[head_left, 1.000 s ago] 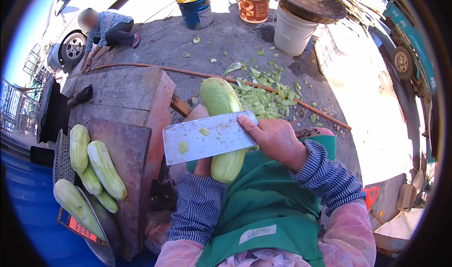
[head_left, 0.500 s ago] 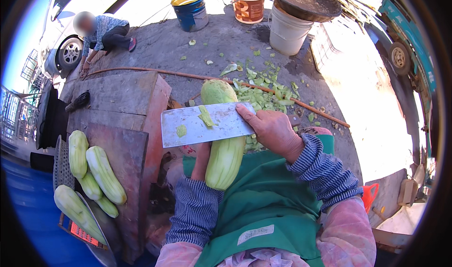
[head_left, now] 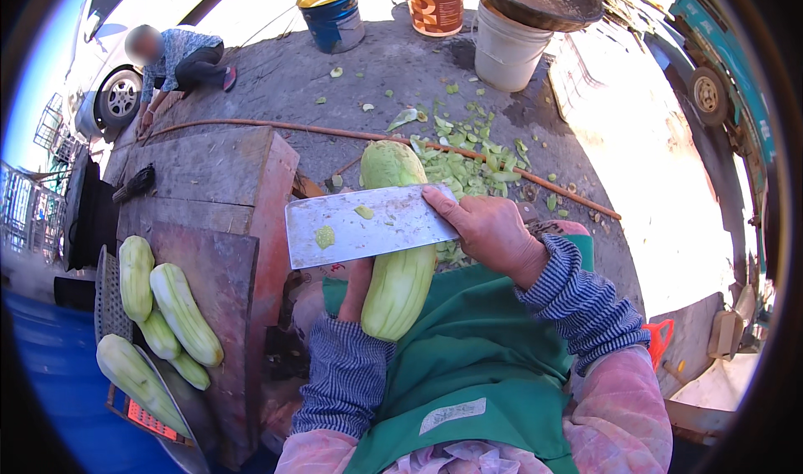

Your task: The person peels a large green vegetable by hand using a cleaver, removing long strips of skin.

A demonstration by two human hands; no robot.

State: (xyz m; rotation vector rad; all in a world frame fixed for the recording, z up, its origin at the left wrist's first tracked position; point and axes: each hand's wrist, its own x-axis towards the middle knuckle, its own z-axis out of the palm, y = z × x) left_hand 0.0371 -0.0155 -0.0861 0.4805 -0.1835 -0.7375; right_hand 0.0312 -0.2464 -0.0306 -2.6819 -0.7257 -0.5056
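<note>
Clear of the right edge of the surface (head_left: 188,169), one gourd (head_left: 401,294), pale and faintly ridged, is crossed by one cleaver (head_left: 372,233) gripped in the fingers of the right hand (head_left: 498,233); the left hand's (head_left: 356,283) are hidden, their state untellable. Five more gourds (head_left: 186,315) are gathered by its left edge. Three buckets (head_left: 508,51) are spaced beyond.

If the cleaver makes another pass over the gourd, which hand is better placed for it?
Likely the right hand: it grips the cleaver, whose blade crosses in front of the gourd. The left hand, beside the gourd, is mostly hidden.
</note>
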